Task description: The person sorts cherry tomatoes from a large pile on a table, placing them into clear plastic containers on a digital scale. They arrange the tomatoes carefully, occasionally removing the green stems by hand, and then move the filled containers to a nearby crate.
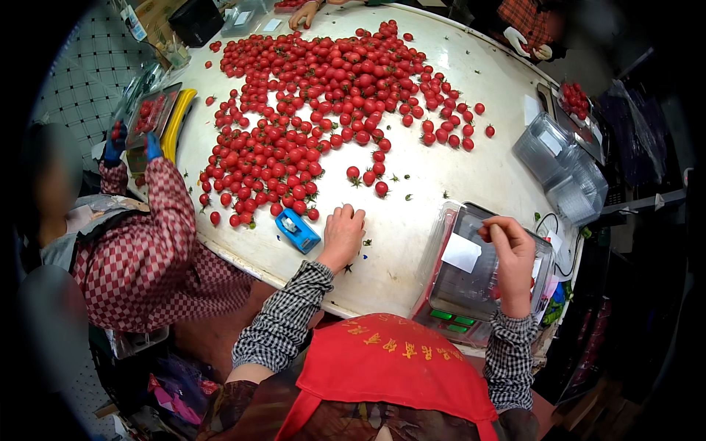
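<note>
My left hand is low over the white table with its fingers bent down; whatever lies under the fingertips is hidden. Just left of it is a small blue tape dispenser. Beyond both spreads a large heap of red cherry tomatoes, many with green stems. My right hand is raised over a clear plastic box with a white label, set on a digital scale with green displays. Thumb and fingers are pinched together; I cannot tell whether something small is between them. A few red tomatoes show near that wrist.
Stacked clear plastic boxes stand at the right edge, near another scale with tomatoes. At left, a co-worker's blue-gloved hands hold a tomato box by a yellow scale. Another person's hand reaches in at the far side.
</note>
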The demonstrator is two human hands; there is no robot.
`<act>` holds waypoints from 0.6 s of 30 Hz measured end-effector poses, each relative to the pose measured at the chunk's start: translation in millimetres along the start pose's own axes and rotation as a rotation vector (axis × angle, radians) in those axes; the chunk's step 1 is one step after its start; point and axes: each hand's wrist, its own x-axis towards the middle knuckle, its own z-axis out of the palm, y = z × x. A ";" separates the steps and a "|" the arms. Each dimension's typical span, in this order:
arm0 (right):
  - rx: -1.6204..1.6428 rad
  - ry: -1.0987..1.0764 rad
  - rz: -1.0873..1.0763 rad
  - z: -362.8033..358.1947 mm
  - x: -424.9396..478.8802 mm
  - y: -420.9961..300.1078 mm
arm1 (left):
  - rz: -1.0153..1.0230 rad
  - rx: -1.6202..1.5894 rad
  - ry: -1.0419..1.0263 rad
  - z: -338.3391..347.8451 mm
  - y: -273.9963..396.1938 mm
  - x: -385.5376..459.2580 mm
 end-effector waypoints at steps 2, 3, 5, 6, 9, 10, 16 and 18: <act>0.027 -0.080 -0.022 23.7 7.3 -4.6 | -0.017 -0.041 -0.015 0.2 -8.6 3.0; 0.045 -0.110 -0.030 33.4 9.7 -3.1 | -0.137 -0.329 -0.073 -4.0 -9.4 4.1; -0.004 -0.184 -0.041 49.4 21.0 0.7 | -0.378 -0.905 -0.182 -14.0 -12.9 4.4; -0.026 -0.216 -0.039 59.4 26.3 0.9 | -0.359 -1.047 -0.228 -22.2 -17.4 1.8; -0.064 -0.298 -0.042 88.1 47.5 11.7 | -0.464 -1.343 -0.240 -44.8 -12.2 -10.7; -0.102 -0.333 -0.044 96.3 57.7 15.6 | -0.484 -1.390 -0.271 -61.2 -6.6 -12.7; -0.494 -0.428 -0.123 151.6 118.0 43.1 | -0.488 -1.838 -0.179 -70.6 -13.5 -27.3; -0.664 -0.430 -0.207 166.2 135.2 52.0 | -0.613 -2.012 -0.146 -81.0 -8.4 -23.8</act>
